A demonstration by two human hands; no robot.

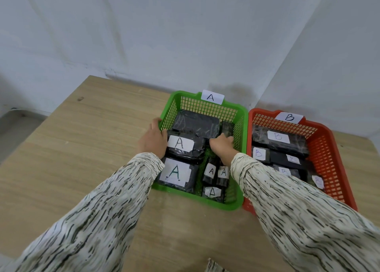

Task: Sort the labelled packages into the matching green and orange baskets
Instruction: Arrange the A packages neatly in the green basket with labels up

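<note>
Both hands inside green basket (242, 115) on tabletop (92, 148). Left hand (153, 140) open, against basket wall. Right hand (222, 146) curled, apparently gripping small black package (227, 127).

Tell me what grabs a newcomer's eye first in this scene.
Two bright baskets side by side on the wooden table: the green basket tagged A and, to its right, the orange basket tagged B, each filled with black packages bearing matching letters. Both patterned-sleeved arms reach into the green one, the left hand at its left wall, the right hand among the packages.
</note>
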